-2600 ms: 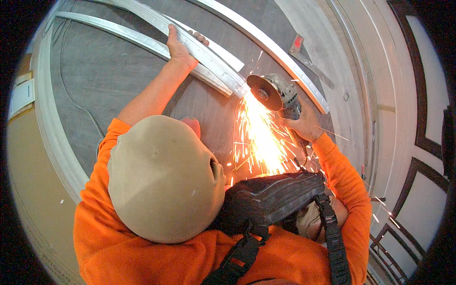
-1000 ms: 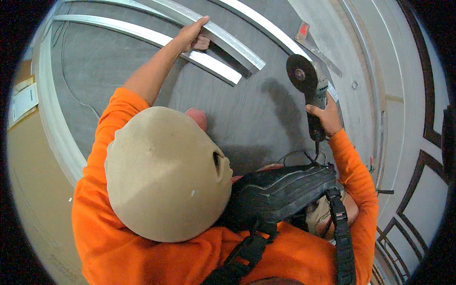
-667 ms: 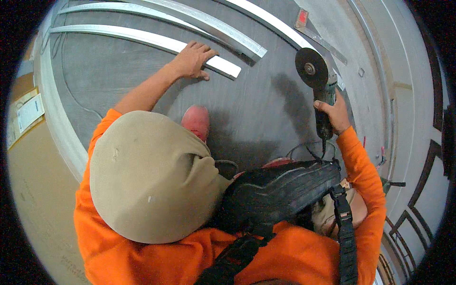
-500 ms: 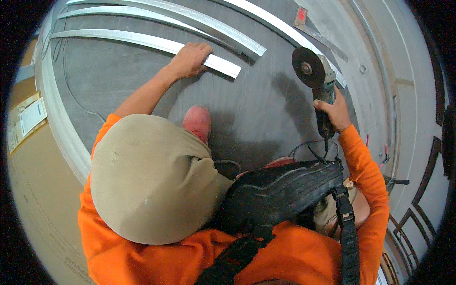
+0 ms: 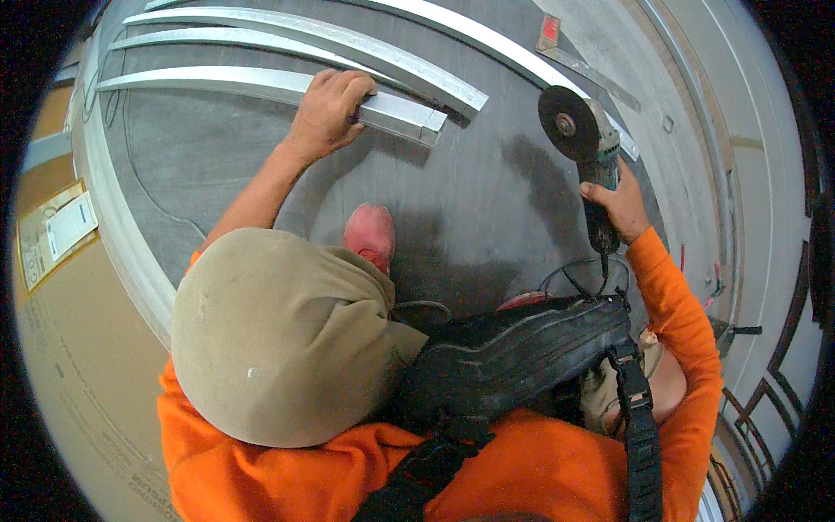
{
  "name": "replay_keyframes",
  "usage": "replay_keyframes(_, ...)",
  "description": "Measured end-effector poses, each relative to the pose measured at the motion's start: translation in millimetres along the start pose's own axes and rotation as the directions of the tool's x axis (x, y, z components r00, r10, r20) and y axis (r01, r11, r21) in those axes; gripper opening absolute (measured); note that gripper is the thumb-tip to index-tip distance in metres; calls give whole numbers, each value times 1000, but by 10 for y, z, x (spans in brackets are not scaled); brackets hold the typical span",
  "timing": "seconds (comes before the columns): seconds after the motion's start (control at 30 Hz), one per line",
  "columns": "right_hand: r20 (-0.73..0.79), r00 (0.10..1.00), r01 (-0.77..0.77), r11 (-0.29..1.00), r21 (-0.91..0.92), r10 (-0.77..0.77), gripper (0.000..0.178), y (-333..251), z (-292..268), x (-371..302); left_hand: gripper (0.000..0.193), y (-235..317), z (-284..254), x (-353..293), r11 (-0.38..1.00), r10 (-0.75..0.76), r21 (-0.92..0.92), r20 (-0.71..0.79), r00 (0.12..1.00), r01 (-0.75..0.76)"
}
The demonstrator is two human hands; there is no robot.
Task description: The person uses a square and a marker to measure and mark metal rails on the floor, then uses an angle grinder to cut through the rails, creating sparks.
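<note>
My left hand (image 5: 329, 113) is closed around a silvery metal channel (image 5: 404, 120), close to its right end. A pencil-like line crosses the profile near that end. My right hand (image 5: 622, 200) grips the body of an angle grinder (image 5: 598, 165), thumb across the near side. The grinder's dark, worn cutting disc (image 5: 565, 122) points up and left, apart from the metal. I cannot tell whether the disc is spinning. The cord leaves the grinder's lower end toward my body.
Other metal profiles (image 5: 365, 52) lie beyond the held one on the grey floor. A metal square with a red mark (image 5: 549, 32) lies at the far right. My red shoe (image 5: 370, 235) is on the floor. Cardboard (image 5: 96, 348) covers the left side.
My left hand has rolled the metal channel, so more of its side shows now. The fingers have shifted their hold slightly left. My right hand keeps the grinder in nearly the same place.
</note>
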State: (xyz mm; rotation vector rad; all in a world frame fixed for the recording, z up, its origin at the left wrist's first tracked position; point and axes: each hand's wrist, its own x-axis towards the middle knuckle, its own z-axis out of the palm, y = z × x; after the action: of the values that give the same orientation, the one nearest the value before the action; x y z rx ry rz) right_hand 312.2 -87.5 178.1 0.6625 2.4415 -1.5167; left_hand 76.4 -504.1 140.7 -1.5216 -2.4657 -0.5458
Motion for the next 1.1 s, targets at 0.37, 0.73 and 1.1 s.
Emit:
replay_keyframes(0.37, 8, 1000, -8, 1000, -27, 8, 59, 10, -7, -6, 63, -401, -235, 447, 795, 47, -383, 812, 582, 471)
replay_keyframes(0.73, 21, 999, 41, 999, -9, -41, 54, -24, 7, -63, 64, -474, -251, 589, 713, 91, -324, 922, 376, 622)
replay_keyframes(1.1, 29, 1000, 13, 994, -105, -10, 58, -50, 0, -27, 60, -437, -273, 552, 781, 42, -354, 852, 522, 514)
